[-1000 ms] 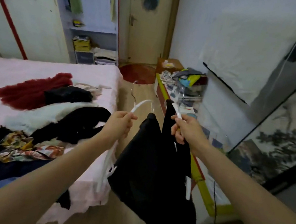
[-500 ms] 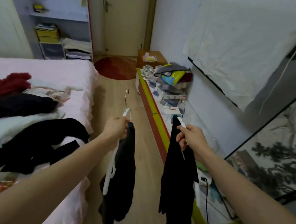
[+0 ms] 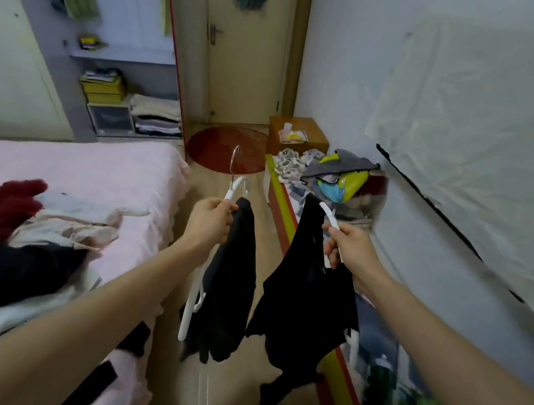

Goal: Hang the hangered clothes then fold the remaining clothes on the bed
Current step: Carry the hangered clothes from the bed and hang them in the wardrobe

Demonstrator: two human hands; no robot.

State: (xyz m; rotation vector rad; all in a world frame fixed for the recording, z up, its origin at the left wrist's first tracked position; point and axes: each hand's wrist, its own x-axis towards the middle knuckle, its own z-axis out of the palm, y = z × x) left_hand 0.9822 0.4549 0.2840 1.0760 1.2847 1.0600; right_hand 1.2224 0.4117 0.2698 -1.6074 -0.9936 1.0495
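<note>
My left hand [image 3: 209, 216] grips a white hanger [image 3: 193, 298] with a metal hook, and a black garment [image 3: 225, 296] hangs from it. My right hand [image 3: 344, 245] grips a second white hanger [image 3: 328, 213] carrying another black garment [image 3: 306, 298]. Both garments dangle over the wooden floor between the bed and the wall. On the pink bed [image 3: 90, 172] at left lies a pile of clothes [image 3: 21, 235]: dark red, white, beige and black pieces. An open wardrobe [image 3: 118, 27] with a green garment hanging inside stands at the back left.
A closed door [image 3: 245, 60] is straight ahead, a round red mat [image 3: 224, 152] before it. A low yellow-and-red bench [image 3: 332, 361] along the right wall carries shoes, bags and clutter. A small wooden box [image 3: 298, 134] sits in the corner. Wardrobe shelves hold folded items.
The two hangers have been drawn apart, one in each hand. The view has turned from the bed toward the door and wardrobe, and the clothes pile has slid to the left.
</note>
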